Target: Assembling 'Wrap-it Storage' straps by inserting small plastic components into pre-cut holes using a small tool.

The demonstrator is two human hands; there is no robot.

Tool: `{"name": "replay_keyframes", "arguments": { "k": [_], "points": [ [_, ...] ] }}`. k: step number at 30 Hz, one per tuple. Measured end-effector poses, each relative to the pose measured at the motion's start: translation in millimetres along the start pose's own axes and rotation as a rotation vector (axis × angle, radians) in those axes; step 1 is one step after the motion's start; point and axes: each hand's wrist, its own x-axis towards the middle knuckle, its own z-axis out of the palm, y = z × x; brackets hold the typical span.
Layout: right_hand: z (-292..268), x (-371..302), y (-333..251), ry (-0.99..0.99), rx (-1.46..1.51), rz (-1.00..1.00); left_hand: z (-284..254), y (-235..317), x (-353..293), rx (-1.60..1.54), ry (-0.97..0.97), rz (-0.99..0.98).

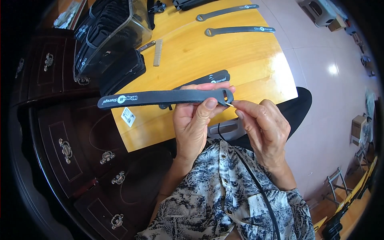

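A long dark grey hook-and-loop strap (160, 97) with white print is held level above the table. My left hand (192, 124) is closed on its slotted end, thumb on top and fingers beneath, while the rest of the strap sticks out to the left. My right hand (264, 128) pinches a thin, pale yellow stick-like piece (229, 105), whose tip meets the strap beside the slot. What kind of piece it is, I cannot make out. Beneath my left hand lie more dark straps (219, 77), partly hidden.
Two straps (229, 12) (242, 30) lie apart at the far right of the yellow table (188, 52). A clear bin (134, 34) of black straps stands far left, near a black stack (124, 72), a knife (146, 46), a tan strip (158, 53) and a white label (128, 117). Dark drawers (66, 150) border the left.
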Motion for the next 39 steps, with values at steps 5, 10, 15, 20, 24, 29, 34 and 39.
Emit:
{"name": "replay_keyframes", "arguments": {
  "k": [5, 10, 15, 20, 24, 29, 34, 39],
  "points": [
    [1.9, 3.1, -1.5, -0.042, 0.011, 0.011, -4.8, 0.5, 1.9, 0.003, 0.011, 0.011],
    [9.0, 5.8, 1.8, 0.009, 0.028, 0.003, -5.6, -0.1, 3.5, 0.008, 0.018, 0.016],
    [6.5, 8.3, -2.3, -0.041, -0.011, 0.017, -8.2, 0.2, 4.6, -0.002, 0.026, 0.019],
    [5.6, 8.8, -5.7, -0.057, -0.014, 0.037, -7.6, 3.4, 3.2, 0.037, 0.024, 0.030],
    [9.5, 7.1, -5.6, -0.051, 0.074, 0.099, -10.5, 2.3, 2.0, -0.075, 0.018, 0.016],
    [9.9, 8.2, -5.3, -0.014, 0.098, 0.095, -10.8, 0.9, 3.0, 0.025, 0.001, 0.039],
    [5.6, 14.9, -7.1, -0.068, 0.113, 0.095, -11.6, 7.1, 5.7, -0.017, 0.006, 0.009],
    [5.3, 14.6, -4.1, -0.083, 0.050, 0.048, -13.4, 6.3, 4.8, -0.102, 0.008, 0.003]
  ]
}}
